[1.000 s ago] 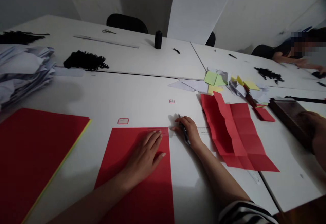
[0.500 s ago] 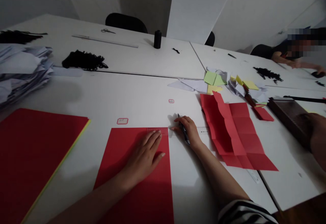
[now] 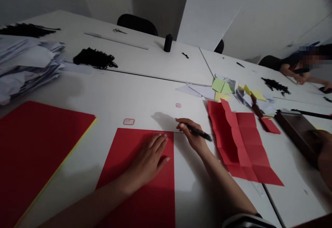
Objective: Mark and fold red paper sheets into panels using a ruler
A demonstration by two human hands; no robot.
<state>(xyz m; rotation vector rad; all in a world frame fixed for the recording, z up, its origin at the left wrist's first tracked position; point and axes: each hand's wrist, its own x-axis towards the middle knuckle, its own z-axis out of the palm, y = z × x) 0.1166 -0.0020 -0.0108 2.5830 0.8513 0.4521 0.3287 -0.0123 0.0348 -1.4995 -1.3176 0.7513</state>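
My left hand (image 3: pixel 148 162) lies flat with its fingers out on a sheet of red paper (image 3: pixel 124 145). Its fingertips press on a clear ruler (image 3: pixel 159 132) along the paper's top edge; the ruler reaches right, past the sheet. My right hand (image 3: pixel 194 136) grips a black pen (image 3: pixel 198 131) just beyond the sheet's top right corner, raised off the table. The pen's tip is hidden behind the fingers. To the right of this hand stands a creased, unfolded sheet of red paper (image 3: pixel 246 145).
A stack of red paper (image 3: pixel 46 141) lies at left, below crumpled white papers (image 3: pixel 31 62). Coloured scraps (image 3: pixel 220 85) lie behind the creased sheet. Someone's hand rests on a dark paper trimmer (image 3: pixel 298 134) at right. Black yarn (image 3: pixel 94 58) and a black spool (image 3: pixel 168 43) are farther back.
My right hand has lifted off the ruler, and the pen has swung from steep to nearly level. My left hand stays on the ruler and paper. The view has tilted slightly.
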